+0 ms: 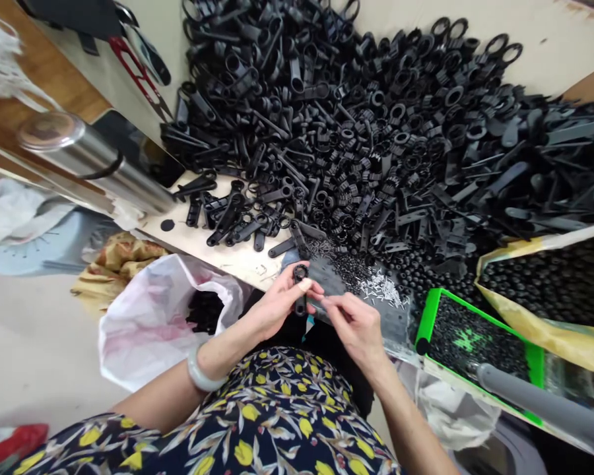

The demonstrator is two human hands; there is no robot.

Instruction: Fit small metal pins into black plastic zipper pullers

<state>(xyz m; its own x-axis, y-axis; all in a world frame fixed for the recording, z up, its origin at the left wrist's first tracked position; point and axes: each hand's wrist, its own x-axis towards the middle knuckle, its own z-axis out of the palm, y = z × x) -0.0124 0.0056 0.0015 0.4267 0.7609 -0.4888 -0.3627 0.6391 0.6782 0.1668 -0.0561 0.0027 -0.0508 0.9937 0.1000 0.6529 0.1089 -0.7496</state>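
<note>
My left hand [280,303] is closed around a black plastic ring-ended part [301,272], its ring facing up and its flat arm pointing toward me. Just to the right, my right hand [354,323] has thumb and forefinger pinched together close to the left fingertips. Whatever the pinch holds is too small to make out. Beyond the hands, a grey work surface [391,320] carries a scatter of small silver pins [383,288] and tiny black pieces. Loose black ring-ended parts [247,224] lie on the pale tabletop at the upper left of my hands.
A large heap of black plastic parts [346,138] fills the back. At right are a green tray [430,307] of tiny black pieces and a yellow-edged sack [505,297]. A steel flask [99,165] stands left; a white bag [143,323] hangs below the table edge.
</note>
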